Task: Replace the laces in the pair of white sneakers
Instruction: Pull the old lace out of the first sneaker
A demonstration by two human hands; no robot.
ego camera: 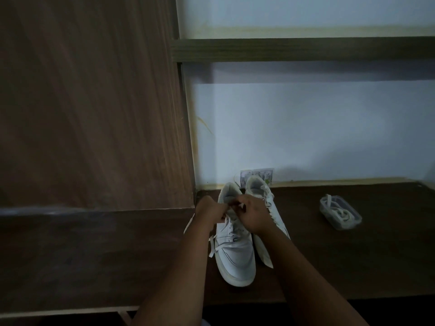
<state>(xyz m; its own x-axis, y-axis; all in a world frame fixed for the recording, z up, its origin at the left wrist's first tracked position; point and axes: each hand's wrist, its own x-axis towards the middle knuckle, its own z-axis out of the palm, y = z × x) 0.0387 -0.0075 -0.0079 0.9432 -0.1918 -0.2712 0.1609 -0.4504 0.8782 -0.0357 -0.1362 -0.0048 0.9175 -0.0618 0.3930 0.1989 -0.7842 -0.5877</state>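
Observation:
Two white sneakers stand side by side on the dark wooden desk (pixel 353 267), toes toward me. Over the tongue of the left sneaker (pixel 235 255), my left hand (pixel 209 211) and my right hand (pixel 255 214) meet, each pinching a piece of its white lace (pixel 227 223) near the top eyelets. A loose lace end (pixel 213 245) hangs off that shoe's left side. My right forearm partly covers the right sneaker (pixel 261 191), which is laced.
A clear plastic container (pixel 340 212) holding coiled white laces sits on the desk to the right. A tall wooden panel (pixel 94 114) rises at the left. A shelf (pixel 306 49) crosses the pale wall above. A small printed card (pixel 257 174) leans behind the shoes.

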